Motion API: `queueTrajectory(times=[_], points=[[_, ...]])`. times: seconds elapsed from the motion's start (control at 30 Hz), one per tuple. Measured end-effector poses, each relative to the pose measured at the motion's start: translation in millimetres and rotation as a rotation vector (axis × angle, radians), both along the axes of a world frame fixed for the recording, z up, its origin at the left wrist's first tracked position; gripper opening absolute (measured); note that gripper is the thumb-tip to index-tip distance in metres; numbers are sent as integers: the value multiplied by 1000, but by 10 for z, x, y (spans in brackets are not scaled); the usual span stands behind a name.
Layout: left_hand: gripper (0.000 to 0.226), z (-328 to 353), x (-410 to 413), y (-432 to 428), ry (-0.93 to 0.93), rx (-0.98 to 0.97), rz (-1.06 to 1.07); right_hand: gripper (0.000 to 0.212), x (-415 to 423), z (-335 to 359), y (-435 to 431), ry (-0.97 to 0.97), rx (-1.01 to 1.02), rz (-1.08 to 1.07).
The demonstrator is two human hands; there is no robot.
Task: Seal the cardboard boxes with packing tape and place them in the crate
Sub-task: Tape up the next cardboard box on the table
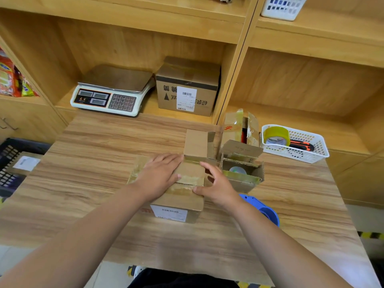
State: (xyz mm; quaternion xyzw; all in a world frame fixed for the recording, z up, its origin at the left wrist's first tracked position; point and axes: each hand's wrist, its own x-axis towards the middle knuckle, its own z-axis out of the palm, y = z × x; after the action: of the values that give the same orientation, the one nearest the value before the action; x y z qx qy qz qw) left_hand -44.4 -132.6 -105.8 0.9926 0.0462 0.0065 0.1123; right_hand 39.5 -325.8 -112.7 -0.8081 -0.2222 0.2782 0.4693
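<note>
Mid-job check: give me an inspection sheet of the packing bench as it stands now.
Surface: wooden table, bare at left.
Job's things: cardboard box under both hands, far flap up; open box beside it; blue tape dispenser; dark crate holding a labelled box.
Clutter: white basket with tape roll and utility knife.
Grippers: left hand flat on flaps; right hand at box edge.
Cables: nothing seen.
Surroundings: shelves with scale, sealed box.

Wooden table [93, 183] under cardboard boxes [180, 196]
</note>
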Motion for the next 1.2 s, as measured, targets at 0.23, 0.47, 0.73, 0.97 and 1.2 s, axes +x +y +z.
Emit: queueTrajectory(times=[0.23, 0.47, 0.73, 0.97, 1.2], points=[[88, -87, -327, 562, 39, -263, 281, 53, -90, 14, 199, -91, -41, -161], [70, -236, -365, 592, 33, -816, 443, 55, -396, 62, 631, -579, -561, -261], [64, -238, -310, 574, -55, -875, 463, 94, -570, 61, 1289, -652, -835, 8], [59, -257, -335, 616, -69, -926, 454, 88, -561, 7, 1374, -644, -800, 15], [58, -273, -356, 617, -50, -990, 485, 83, -415, 65, 921, -642, -856, -65]])
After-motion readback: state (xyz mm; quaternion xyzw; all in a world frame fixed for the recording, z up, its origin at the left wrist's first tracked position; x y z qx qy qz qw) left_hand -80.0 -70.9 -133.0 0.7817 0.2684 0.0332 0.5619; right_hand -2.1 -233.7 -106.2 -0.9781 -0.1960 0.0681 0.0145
